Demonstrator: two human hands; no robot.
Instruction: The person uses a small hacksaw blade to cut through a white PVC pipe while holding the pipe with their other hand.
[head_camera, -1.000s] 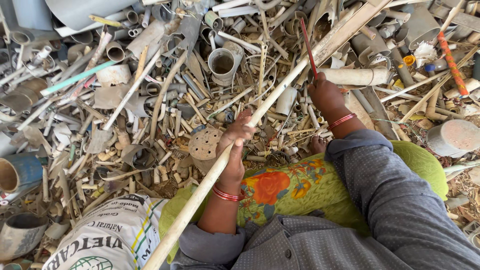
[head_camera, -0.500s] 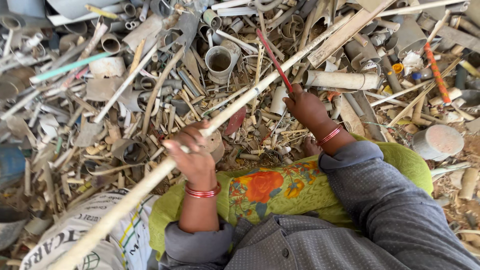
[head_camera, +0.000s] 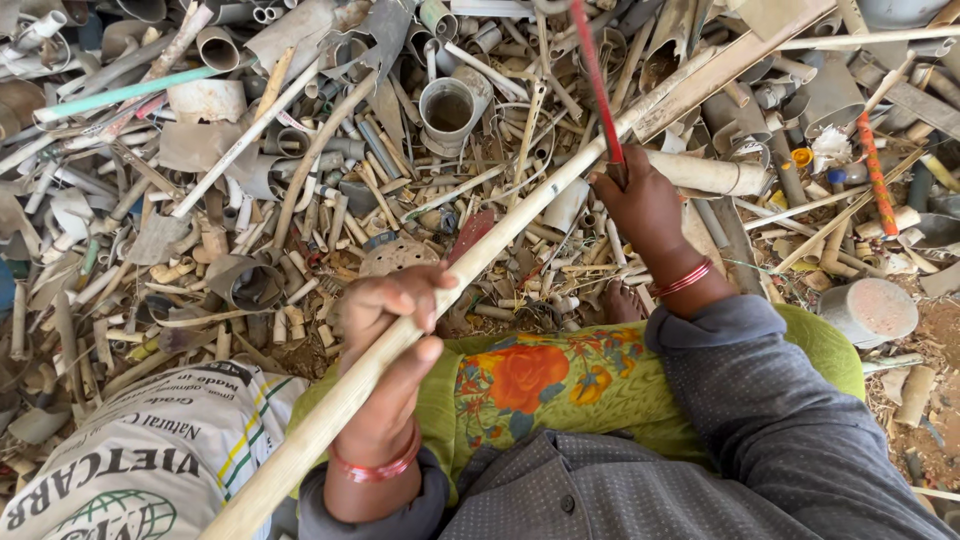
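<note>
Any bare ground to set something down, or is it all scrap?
Mostly crowded: pipe offcuts cover the ground ahead of both hands. Only bare dirt shows at the right edge, beside the grey capped pipe. The white sack fills the lower left.

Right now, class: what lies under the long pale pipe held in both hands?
Under the long pale pipe lie broken pipe scraps, a round perforated disc, the green floral cloth and a white sack. The ground beneath is covered.

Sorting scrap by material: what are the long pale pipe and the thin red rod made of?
Long pale pipe: probably rigid plastic, matte, dirty cream, like the cut tubes around it. Thin red rod: unclear, maybe painted metal or plastic; smooth, slim, straight.
</note>
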